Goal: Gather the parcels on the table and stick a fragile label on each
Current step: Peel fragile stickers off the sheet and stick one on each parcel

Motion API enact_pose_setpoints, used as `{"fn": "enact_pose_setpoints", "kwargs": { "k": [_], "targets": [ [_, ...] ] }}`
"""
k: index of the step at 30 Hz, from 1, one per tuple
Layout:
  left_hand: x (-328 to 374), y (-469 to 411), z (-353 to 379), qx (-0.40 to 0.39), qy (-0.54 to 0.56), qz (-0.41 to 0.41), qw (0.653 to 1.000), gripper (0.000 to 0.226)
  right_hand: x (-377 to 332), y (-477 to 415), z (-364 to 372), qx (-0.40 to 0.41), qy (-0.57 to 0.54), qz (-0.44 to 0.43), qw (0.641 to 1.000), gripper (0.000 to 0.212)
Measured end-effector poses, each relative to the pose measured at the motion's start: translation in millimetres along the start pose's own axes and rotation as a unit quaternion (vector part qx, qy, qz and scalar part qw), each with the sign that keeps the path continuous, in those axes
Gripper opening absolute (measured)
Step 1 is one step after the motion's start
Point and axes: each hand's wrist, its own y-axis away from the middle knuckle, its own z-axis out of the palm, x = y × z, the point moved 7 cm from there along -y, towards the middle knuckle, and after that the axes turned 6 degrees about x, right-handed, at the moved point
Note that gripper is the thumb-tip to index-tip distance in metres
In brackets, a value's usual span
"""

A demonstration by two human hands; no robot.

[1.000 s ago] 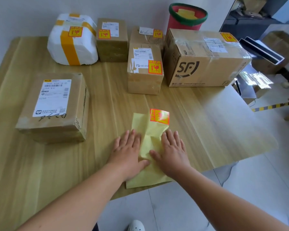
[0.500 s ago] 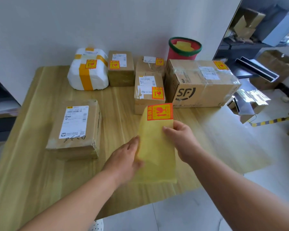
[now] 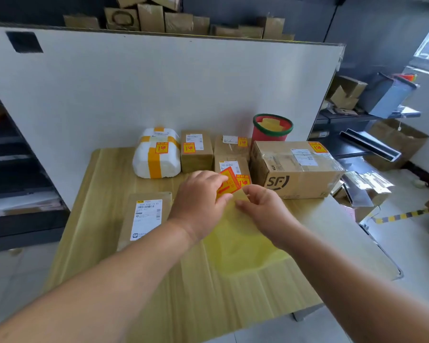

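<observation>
Since half a second ago both hands have risen toward twelve o'clock, and the fragile label (image 3: 227, 182), then flat at the top of the yellow backing sheet (image 3: 235, 241), now tilts up off its top edge. The left hand (image 3: 199, 201) pinches the label's lower left corner, its grip pressed together on the sticker. The right hand (image 3: 263, 206) pinches the top edge of the backing sheet, at three o'clock from the label, grip closed on the paper. The sheet hangs down toward six o'clock over the wooden counter (image 3: 104, 219).

At nine o'clock from the hands lies a flat brown parcel (image 3: 146, 216) with a white shipping slip and no fragile sticker visible. Along the far edge, toward twelve o'clock, stand the gathered parcels, each with an orange sticker: a white foam parcel (image 3: 156, 154) banded in yellow tape, a small brown box (image 3: 196, 151), two more brown boxes (image 3: 232, 157) partly hidden by the hands, and a large SF carton (image 3: 295, 169) at two o'clock. Behind the carton stands a red bin (image 3: 271, 128) with a green rim.
</observation>
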Motion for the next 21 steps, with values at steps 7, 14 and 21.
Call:
{"fn": "enact_pose_setpoints", "kwargs": {
  "k": [7,14,21],
  "targets": [
    [-3,-2,-26,0.020,0.020,-0.025,0.999,0.029,-28,5,17,0.024,0.057,-0.069,0.996,0.023],
    [-16,4,-36,0.025,0.062,-0.071,0.995,0.022,-41,4,35,0.038,0.139,-0.125,0.982,0.030],
    [-30,4,-41,0.025,0.088,-0.097,0.991,0.010,-44,3,47,0.065,0.181,-0.132,0.972,0.023]
  ]
}}
